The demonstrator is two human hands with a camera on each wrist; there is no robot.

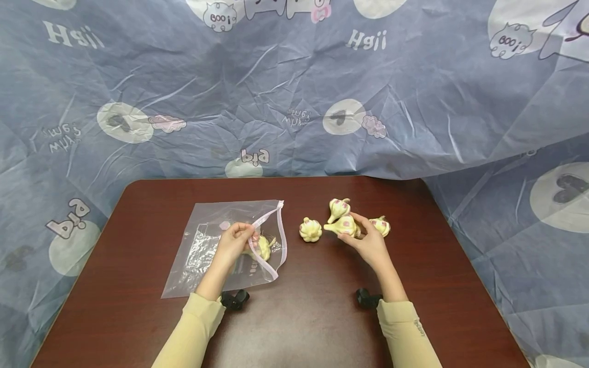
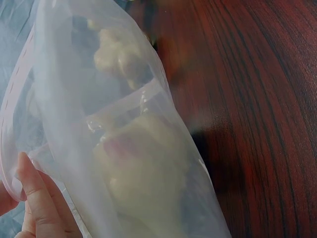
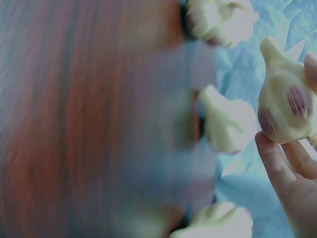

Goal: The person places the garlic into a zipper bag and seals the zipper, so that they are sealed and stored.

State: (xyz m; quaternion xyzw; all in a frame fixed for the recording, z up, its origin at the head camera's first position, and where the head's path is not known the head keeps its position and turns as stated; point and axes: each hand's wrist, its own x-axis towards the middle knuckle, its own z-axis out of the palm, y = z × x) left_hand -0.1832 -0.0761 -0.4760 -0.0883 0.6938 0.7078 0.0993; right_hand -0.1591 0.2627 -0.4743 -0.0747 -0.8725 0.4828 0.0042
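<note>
A clear zip bag (image 1: pixel 184 271) lies on the table with its pale zip mouth parted towards the right. My left hand (image 1: pixel 232 245) pinches one lip of that mouth; in the left wrist view its fingers (image 2: pixel 42 203) are at the bag's edge. Through the plastic shows a garlic bulb (image 1: pixel 264 247) near the opening. My right hand (image 1: pixel 371 248) holds another garlic bulb (image 3: pixel 285 101) between thumb and fingers, its stem pointing left in the head view. Close by lie a loose bulb (image 1: pixel 310 230) to the left, one behind (image 1: pixel 339 207) and one to the right (image 1: pixel 382 226).
Everything rests on a dark reddish wooden table (image 1: pixel 294 327). A blue printed cloth (image 1: pixel 257 102) hangs behind and beside it. Black camera mounts (image 1: pixel 234 300) sit at both wrists.
</note>
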